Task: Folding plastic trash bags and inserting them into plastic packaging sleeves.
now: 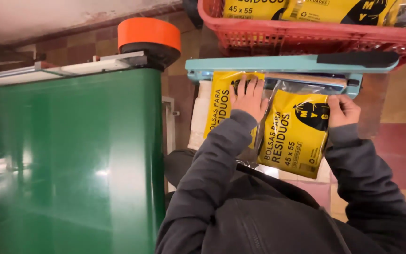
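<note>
Two yellow plastic packs with black print lie under a teal heat sealer (269, 64) whose arm has a black handle. My left hand (249, 98) rests flat, fingers spread, on the left yellow pack (219, 101). My right hand (342, 110) pinches the upper right corner of the right yellow pack (293, 136), whose clear top edge sits in the sealer's jaw. Both arms wear dark grey sleeves.
A red plastic basket (306, 37) with more yellow packs stands beyond the sealer. A large green cabinet (71, 160) fills the left side, with an orange tape roll (149, 33) on a black base at its top edge. The floor is tiled in red and yellow.
</note>
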